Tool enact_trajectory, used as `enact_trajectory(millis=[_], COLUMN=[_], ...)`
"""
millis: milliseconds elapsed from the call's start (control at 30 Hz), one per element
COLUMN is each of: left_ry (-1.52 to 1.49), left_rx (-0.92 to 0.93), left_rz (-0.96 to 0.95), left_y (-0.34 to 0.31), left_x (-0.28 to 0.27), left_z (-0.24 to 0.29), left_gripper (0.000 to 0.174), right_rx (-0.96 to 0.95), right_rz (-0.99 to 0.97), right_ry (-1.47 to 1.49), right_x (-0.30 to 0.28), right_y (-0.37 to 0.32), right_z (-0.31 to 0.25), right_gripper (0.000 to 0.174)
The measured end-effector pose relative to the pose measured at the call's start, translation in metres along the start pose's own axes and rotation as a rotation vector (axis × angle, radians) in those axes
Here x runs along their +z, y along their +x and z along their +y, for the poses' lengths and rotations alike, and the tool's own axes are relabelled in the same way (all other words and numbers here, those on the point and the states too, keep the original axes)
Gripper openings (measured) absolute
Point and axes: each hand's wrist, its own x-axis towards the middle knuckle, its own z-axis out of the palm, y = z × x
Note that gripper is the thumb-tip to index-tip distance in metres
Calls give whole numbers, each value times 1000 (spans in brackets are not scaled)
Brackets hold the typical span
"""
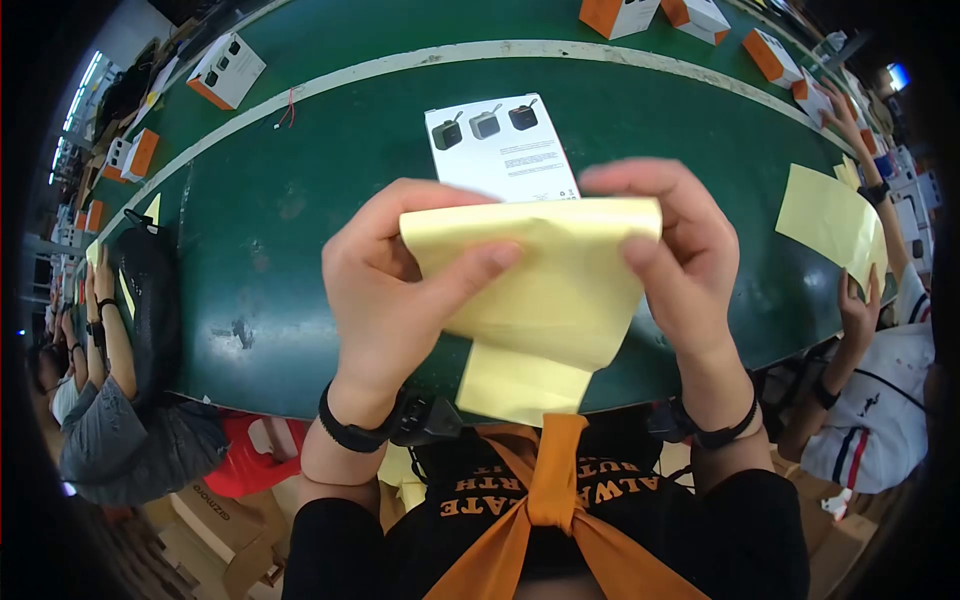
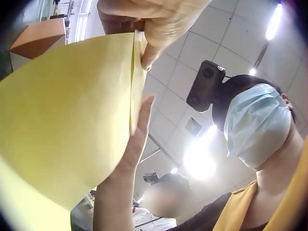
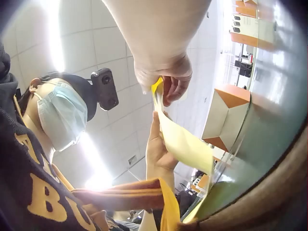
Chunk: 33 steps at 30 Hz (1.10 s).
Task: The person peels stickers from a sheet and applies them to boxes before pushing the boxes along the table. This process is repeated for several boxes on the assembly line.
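Observation:
A yellow paper sheet (image 1: pixel 560 290) hangs between both hands in front of the chest, its upper edge rolled over. My left hand (image 1: pixel 385 275) grips its left end, thumb on the near face and fingers behind. At the upper right corner, my right hand (image 1: pixel 695 265) holds the paper with the thumb in front; its index finger is raised and blurred. The right wrist view shows the right hand (image 3: pixel 166 72) pinching the sheet's end. Just beyond the paper, a white box (image 1: pixel 505 150) with printed speakers lies on the green table, its lower part hidden.
More orange-and-white boxes (image 1: pixel 227 72) stand across the green table (image 1: pixel 260 240), past a pale strip (image 1: pixel 430 58). A black bag (image 1: pixel 150 300) lies at the left edge. People sit on both sides; the one at right holds another yellow sheet (image 1: pixel 832 220).

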Motion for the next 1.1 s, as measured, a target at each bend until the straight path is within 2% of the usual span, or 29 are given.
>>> enact_trajectory(millis=[67,100,167,200,267,367,433,467,533,600,633,700,733,800,833,900,1000,1067,1100], left_ry=[17,16,-58,-58,-471,-400,-291,-183,-245,-307,-223,-139,-121,-104,-98,-93,-137,-156,-155], left_rx=[-119,-123,-86,-90,-280,-386,-322,-256,-271,-282,-306,-335,-353,-368,-371,-375,-384,-252,-254], left_rz=[67,68,-27,-28,-18,-125,-169,-209,-168,-123,-95,-64,-7,49,40,28,12,11,11], left_y=[0,0,1,3,9,1,2,2,7,10,7,4,3,2,3,1,1,6,7], left_x=[-1,-3,-9,-3,14,5,-7,-10,-1,0,7,6,8,8,7,5,5,8,6], left_z=[3,0,-5,-3,5,-5,-9,-10,-5,-2,2,1,-2,-4,-4,-5,-7,-9,-11], left_gripper=[14,14,16,16,21,28,27,26,23,20,19,18,19,19,18,18,17,17,17], right_rx=[-129,-126,-142,-112,-103,-115,-132,-129,-117,-182,-181,-200,-192,-238,-234,-176,-155,-146,-69], right_rz=[-59,-59,-66,-95,-71,-49,-46,-106,-165,-216,-214,-60,-61,77,77,-76,-102,-118,-139], right_ry=[175,175,-91,-82,-39,2,0,-113,-219,-341,-339,-62,-54,-54,-52,-104,-121,-128,-168], right_x=[8,7,5,3,2,2,4,1,-1,-1,-6,4,6,12,9,-1,-5,-7,-8], right_y=[4,3,1,0,-1,-1,1,0,2,8,5,7,7,8,8,6,6,7,7], right_z=[1,2,5,2,4,7,11,11,14,18,17,22,25,27,26,19,19,17,13], right_gripper=[34,34,36,29,25,18,15,14,14,13,13,13,13,19,19,18,13,12,12])
